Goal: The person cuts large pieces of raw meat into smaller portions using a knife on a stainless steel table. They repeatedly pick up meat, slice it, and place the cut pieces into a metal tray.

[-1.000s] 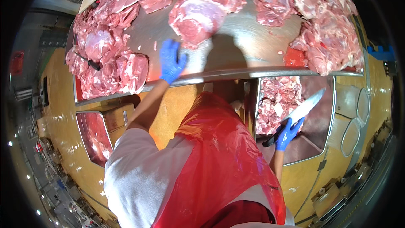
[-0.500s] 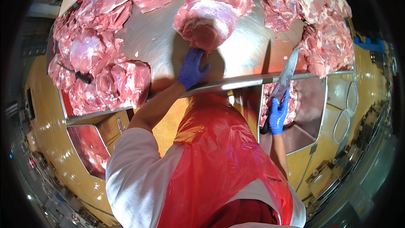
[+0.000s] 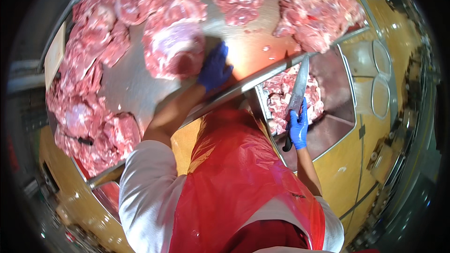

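Note:
My left hand (image 3: 215, 69), in a blue glove, is over the steel table (image 3: 126, 82) with its fingers stretched out. It lies close along the right side of a large chunk of raw meat (image 3: 174, 49); whether it touches the meat I cannot tell. My right hand (image 3: 298, 129), also blue-gloved, is closed round a knife (image 3: 300, 84) near its black handle. The long blade points away from me, its tip near the table's front edge. Below the knife is a steel bin (image 3: 330, 136) with meat trimmings (image 3: 276, 91) in it.
Raw meat pieces (image 3: 96, 28) line the left and far sides of the table. A larger pile (image 3: 323, 11) lies at the right end. A dark handle (image 3: 85, 141) rests on the left meat. Clear round-rimmed containers (image 3: 375, 96) stand right of the bin.
The whole view has turned, so the table now slants. My left hand has gone from the meat chunk's near end to its right side. The knife stays in my right hand.

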{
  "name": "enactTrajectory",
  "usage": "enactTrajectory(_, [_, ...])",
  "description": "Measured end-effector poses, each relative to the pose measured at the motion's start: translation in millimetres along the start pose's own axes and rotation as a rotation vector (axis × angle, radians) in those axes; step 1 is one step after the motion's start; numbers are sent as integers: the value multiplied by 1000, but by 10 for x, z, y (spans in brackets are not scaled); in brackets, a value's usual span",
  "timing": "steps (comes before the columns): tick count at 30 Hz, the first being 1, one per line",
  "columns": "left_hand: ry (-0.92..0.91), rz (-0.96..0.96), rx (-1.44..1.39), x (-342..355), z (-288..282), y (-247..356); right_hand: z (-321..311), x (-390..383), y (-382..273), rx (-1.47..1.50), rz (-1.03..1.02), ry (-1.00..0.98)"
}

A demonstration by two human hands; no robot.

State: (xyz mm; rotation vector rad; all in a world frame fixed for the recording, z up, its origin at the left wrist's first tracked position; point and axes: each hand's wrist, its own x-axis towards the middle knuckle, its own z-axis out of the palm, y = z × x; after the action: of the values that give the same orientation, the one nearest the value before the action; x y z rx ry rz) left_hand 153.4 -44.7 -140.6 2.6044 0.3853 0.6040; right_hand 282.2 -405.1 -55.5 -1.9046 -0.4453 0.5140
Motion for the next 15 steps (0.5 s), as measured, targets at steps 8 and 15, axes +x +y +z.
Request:
enactTrajectory(8, [-175,296,-222,1610,875,262,-876,-142,458,119,244,146])
enactTrajectory(15, [-319,194,-968,1641,1539,1415,-1152,-620,607,197,398,440])
